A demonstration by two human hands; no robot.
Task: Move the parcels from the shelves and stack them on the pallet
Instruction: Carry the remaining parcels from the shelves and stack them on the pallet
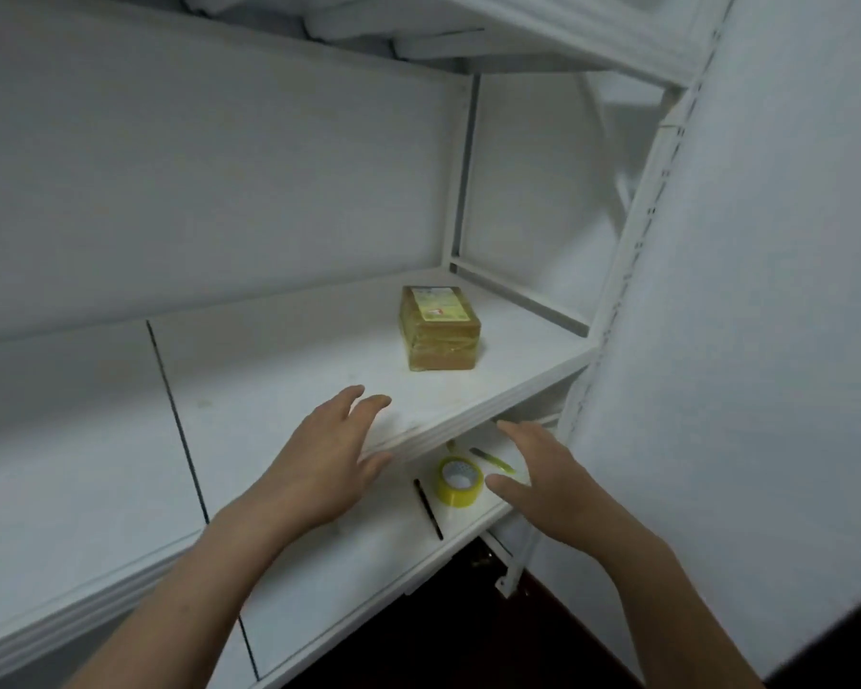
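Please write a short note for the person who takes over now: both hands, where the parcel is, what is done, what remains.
Left hand: open, empty, above the front edge of the middle shelf.
Right hand: open, empty, near the tape roll on the shelf below.
Parcel: one, brown, on the middle shelf, beyond both hands, untouched.
Done: cannot tell; pallet is out of view.
To do: grip this parcel, carry it to the pallet, stack it.
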